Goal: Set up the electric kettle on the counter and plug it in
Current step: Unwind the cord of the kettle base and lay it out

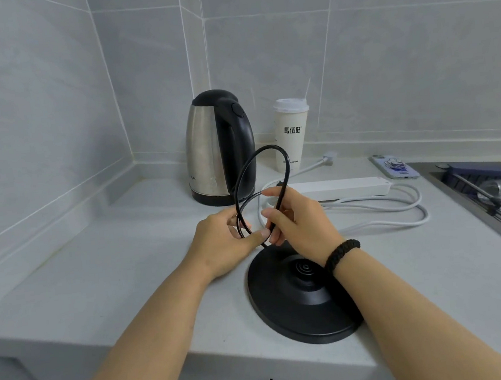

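Note:
A steel kettle [208, 151] with a black handle and lid stands upright near the back corner of the grey counter [99, 281]. Its round black base [299, 301] lies near the counter's front edge, under my right wrist. A black cord [284, 168] rises from the base in a loop between my hands. My left hand [224, 244] pinches the lower part of the loop. My right hand [300, 215] grips the cord beside it. A white power strip [341, 188] lies behind my hands, to the right of the kettle. The cord's plug is hidden.
A white takeaway cup [291, 133] with a straw stands right of the kettle. The strip's white cable [398, 209] coils on the counter. A phone [394, 166] lies at the back right. A sink [494, 197] with utensils borders the right edge. Tiled walls close the corner.

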A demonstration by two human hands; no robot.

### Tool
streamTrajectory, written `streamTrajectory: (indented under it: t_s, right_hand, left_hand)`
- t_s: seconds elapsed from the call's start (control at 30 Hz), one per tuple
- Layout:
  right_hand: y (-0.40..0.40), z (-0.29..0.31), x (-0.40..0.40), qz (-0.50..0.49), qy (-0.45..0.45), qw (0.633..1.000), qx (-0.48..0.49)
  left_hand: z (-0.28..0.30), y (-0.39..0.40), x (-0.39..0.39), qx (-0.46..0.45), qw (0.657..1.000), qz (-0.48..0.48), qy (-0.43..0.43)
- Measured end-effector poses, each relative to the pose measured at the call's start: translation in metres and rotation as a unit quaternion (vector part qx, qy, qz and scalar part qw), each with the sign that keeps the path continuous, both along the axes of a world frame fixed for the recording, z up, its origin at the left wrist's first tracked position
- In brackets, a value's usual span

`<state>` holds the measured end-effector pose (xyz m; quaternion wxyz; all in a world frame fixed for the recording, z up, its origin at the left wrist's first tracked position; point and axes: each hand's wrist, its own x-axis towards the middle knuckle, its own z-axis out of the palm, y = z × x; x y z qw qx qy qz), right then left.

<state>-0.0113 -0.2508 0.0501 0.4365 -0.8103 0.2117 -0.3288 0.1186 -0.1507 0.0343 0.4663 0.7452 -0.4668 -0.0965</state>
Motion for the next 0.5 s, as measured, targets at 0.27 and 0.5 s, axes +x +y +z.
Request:
streamTrajectory:
  t_s: [0.27, 0.5]
  right_hand:
    - [0.0058, -0.0026, 0.0024, 0.052, 0.019, 0.997, -0.051]
    - [0.0101, -0.0010, 0.0044, 0.094, 0.017, 0.995, -0.013]
  left_hand:
    - [0.0022, 0.0008, -0.0059, 0.033, 0.999, -0.032, 0.027]
    - [-0.0011, -0.0045, -0.0012, -0.005, 1.000, 0.018, 0.013]
